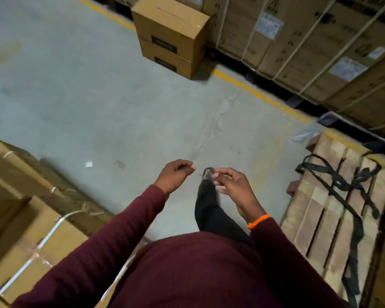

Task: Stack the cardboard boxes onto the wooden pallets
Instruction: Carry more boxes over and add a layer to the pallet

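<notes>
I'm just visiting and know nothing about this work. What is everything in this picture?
Plain brown cardboard boxes: one stack, seemingly two, brown, on the floor at top centre.
Large strapped cartons: several, brown with white labels, along the top right.
White-strapped cardboard boxes: several, brown, lower left.
Slatted wooden pallet: one, pale wood, lower right.
Black straps: a tangle, black, lying on the pallet.
Yellow painted line: one, yellow, on the floor beside the cartons.
Concrete floor: grey, centre.
Paper scrap: one, white, on the floor.
Orange wrist thread: one, right wrist.
Left hand: empty, loosely curled.
Right hand: empty, relaxed.
</notes>
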`<act>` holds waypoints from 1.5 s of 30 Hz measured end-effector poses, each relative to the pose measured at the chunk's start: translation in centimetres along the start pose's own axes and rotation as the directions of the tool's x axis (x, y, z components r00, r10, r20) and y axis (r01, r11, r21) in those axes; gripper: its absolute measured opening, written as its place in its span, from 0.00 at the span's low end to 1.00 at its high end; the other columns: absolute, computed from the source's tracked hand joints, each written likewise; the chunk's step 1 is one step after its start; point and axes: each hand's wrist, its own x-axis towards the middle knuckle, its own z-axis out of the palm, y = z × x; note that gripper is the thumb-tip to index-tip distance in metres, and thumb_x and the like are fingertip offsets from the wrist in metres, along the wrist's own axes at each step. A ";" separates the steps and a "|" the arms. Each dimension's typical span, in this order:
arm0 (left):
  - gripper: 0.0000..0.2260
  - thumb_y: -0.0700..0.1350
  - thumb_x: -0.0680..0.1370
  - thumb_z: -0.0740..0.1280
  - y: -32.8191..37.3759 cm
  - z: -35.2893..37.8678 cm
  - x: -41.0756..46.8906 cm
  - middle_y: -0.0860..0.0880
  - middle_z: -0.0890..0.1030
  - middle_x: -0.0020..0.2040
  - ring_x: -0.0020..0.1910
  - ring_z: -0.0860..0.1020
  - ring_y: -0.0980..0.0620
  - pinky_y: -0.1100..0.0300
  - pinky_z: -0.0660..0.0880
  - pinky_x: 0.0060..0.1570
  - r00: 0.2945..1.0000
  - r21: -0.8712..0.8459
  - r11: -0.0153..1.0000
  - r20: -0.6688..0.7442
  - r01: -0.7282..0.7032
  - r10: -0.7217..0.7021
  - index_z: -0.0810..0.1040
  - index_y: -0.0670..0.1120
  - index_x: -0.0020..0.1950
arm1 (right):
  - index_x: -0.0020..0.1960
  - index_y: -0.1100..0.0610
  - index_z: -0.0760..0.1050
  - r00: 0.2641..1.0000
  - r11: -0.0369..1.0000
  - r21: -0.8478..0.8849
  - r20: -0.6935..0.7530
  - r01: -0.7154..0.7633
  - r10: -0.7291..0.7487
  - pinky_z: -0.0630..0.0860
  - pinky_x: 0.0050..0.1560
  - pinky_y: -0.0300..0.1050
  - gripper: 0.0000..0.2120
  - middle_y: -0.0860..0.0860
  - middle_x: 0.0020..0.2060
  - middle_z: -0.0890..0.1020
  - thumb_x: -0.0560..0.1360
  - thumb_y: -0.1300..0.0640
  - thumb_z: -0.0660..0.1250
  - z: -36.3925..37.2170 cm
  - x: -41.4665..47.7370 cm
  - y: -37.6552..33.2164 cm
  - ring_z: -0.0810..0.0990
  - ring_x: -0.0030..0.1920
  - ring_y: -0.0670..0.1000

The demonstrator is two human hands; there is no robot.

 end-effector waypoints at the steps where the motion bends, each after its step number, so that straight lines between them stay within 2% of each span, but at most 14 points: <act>1: 0.13 0.44 0.79 0.71 2.0 0.4 2.5 0.49 0.82 0.56 0.50 0.78 0.58 0.67 0.71 0.46 1.000 0.004 1.000 -0.005 0.005 -0.005 0.81 0.43 0.63 | 0.57 0.56 0.82 1.000 1.000 0.002 -0.007 0.004 -0.004 0.77 0.50 0.45 0.08 0.53 0.48 0.85 0.78 0.58 0.71 -1.1 2.7 -1.8 0.82 0.47 0.47; 3: 0.13 0.44 0.80 0.71 6.5 1.1 7.0 0.49 0.82 0.56 0.50 0.78 0.58 0.67 0.71 0.46 1.000 0.000 1.000 -0.012 0.024 -0.024 0.81 0.42 0.63 | 0.58 0.56 0.81 1.000 1.000 -0.001 -0.001 0.014 -0.014 0.76 0.48 0.43 0.09 0.55 0.50 0.85 0.78 0.59 0.70 -3.3 8.2 -6.6 0.82 0.47 0.48; 5: 0.13 0.45 0.80 0.71 11.7 1.6 11.1 0.49 0.82 0.59 0.56 0.79 0.56 0.64 0.72 0.51 1.000 -0.017 1.000 -0.004 0.026 -0.026 0.81 0.43 0.63 | 0.57 0.56 0.81 0.999 0.999 0.023 -0.018 0.035 -0.035 0.76 0.49 0.44 0.08 0.53 0.50 0.85 0.78 0.59 0.70 -5.5 13.4 -12.2 0.82 0.48 0.49; 7: 0.13 0.46 0.80 0.71 17.3 1.9 15.0 0.51 0.83 0.60 0.56 0.79 0.58 0.63 0.72 0.52 1.000 -0.033 0.999 -0.005 -0.022 0.022 0.82 0.45 0.63 | 0.57 0.57 0.81 0.995 0.994 0.054 -0.025 0.093 -0.092 0.76 0.51 0.45 0.08 0.51 0.49 0.86 0.79 0.59 0.69 -7.0 18.5 -18.2 0.82 0.48 0.48; 12: 0.12 0.45 0.80 0.70 27.5 0.9 24.0 0.51 0.83 0.57 0.50 0.78 0.63 0.67 0.72 0.48 0.993 -0.110 0.990 -0.092 -0.088 0.078 0.82 0.44 0.62 | 0.55 0.54 0.81 0.993 0.993 0.060 0.044 0.106 -0.109 0.75 0.50 0.46 0.06 0.52 0.48 0.86 0.79 0.57 0.68 -6.8 28.8 -29.7 0.82 0.48 0.49; 18: 0.09 0.41 0.81 0.69 33.2 -1.3 36.8 0.51 0.83 0.52 0.46 0.78 0.64 0.77 0.72 0.38 0.990 -0.137 0.990 -0.135 0.015 -0.034 0.82 0.42 0.59 | 0.55 0.56 0.81 0.979 0.999 0.003 0.200 0.045 -0.045 0.76 0.50 0.45 0.06 0.53 0.49 0.87 0.79 0.59 0.67 -5.1 41.6 -37.5 0.83 0.47 0.48; 24: 0.10 0.42 0.80 0.70 42.6 -4.7 51.6 0.49 0.82 0.51 0.49 0.78 0.55 0.68 0.72 0.42 0.981 -0.171 0.981 -0.153 0.090 -0.117 0.82 0.41 0.59 | 0.55 0.57 0.82 0.987 0.997 -0.041 0.149 -0.062 0.067 0.77 0.53 0.48 0.07 0.56 0.53 0.86 0.79 0.57 0.68 -5.5 54.8 -46.8 0.83 0.49 0.51; 28: 0.09 0.44 0.80 0.70 48.8 -6.7 62.0 0.50 0.81 0.49 0.49 0.78 0.55 0.62 0.71 0.45 0.976 -0.217 0.969 -0.155 0.120 -0.155 0.82 0.43 0.59 | 0.55 0.55 0.82 0.986 0.993 -0.118 0.161 -0.027 0.046 0.79 0.55 0.50 0.06 0.54 0.51 0.86 0.79 0.56 0.69 -6.4 64.6 -54.1 0.84 0.53 0.52; 31: 0.08 0.45 0.80 0.70 51.2 -7.4 69.0 0.51 0.81 0.49 0.50 0.78 0.53 0.61 0.70 0.49 0.963 -0.232 0.955 -0.154 0.183 -0.222 0.82 0.44 0.57 | 0.51 0.55 0.83 0.990 0.985 -0.172 0.141 -0.003 0.027 0.77 0.50 0.47 0.04 0.53 0.49 0.86 0.78 0.56 0.72 -7.2 72.7 -57.3 0.83 0.51 0.52; 34: 0.09 0.47 0.80 0.70 52.2 -7.8 74.7 0.50 0.82 0.53 0.54 0.78 0.51 0.61 0.70 0.49 0.937 -0.243 0.940 -0.193 0.241 -0.290 0.82 0.45 0.58 | 0.50 0.54 0.82 0.993 0.959 -0.283 0.113 0.015 0.018 0.78 0.59 0.53 0.06 0.52 0.49 0.86 0.75 0.54 0.75 -7.2 80.8 -58.7 0.83 0.53 0.52; 36: 0.12 0.47 0.79 0.71 51.7 -8.1 80.5 0.49 0.82 0.56 0.57 0.79 0.50 0.61 0.71 0.55 0.911 -0.273 0.927 -0.251 0.259 -0.328 0.81 0.45 0.61 | 0.52 0.51 0.81 0.986 0.909 -0.412 0.167 0.060 0.011 0.78 0.63 0.56 0.07 0.50 0.52 0.86 0.76 0.50 0.75 -6.1 89.0 -58.9 0.83 0.57 0.52; 38: 0.14 0.48 0.79 0.72 50.8 -8.6 85.4 0.49 0.81 0.57 0.60 0.78 0.49 0.58 0.72 0.63 0.872 -0.323 0.898 -0.292 0.298 -0.394 0.80 0.46 0.63 | 0.56 0.52 0.81 0.982 0.843 -0.526 0.187 0.114 -0.017 0.77 0.63 0.53 0.14 0.53 0.56 0.84 0.75 0.46 0.74 -4.5 96.4 -59.2 0.81 0.60 0.55; 42: 0.19 0.51 0.77 0.73 45.5 -7.9 96.7 0.47 0.81 0.62 0.65 0.78 0.45 0.48 0.72 0.69 0.747 -0.476 0.783 -0.326 0.400 -0.579 0.78 0.46 0.66 | 0.69 0.61 0.75 0.951 0.618 -0.731 0.293 0.289 -0.098 0.73 0.62 0.50 0.25 0.60 0.65 0.79 0.78 0.49 0.72 0.5 111.8 -56.8 0.78 0.64 0.60; 45: 0.29 0.51 0.78 0.71 41.6 -7.3 103.9 0.44 0.73 0.74 0.73 0.71 0.43 0.50 0.67 0.73 0.695 -0.503 0.734 -0.314 0.456 -0.647 0.69 0.44 0.77 | 0.77 0.65 0.64 0.915 0.439 -0.803 0.366 0.403 -0.170 0.70 0.69 0.57 0.32 0.65 0.73 0.69 0.80 0.51 0.68 3.1 120.5 -54.4 0.71 0.71 0.65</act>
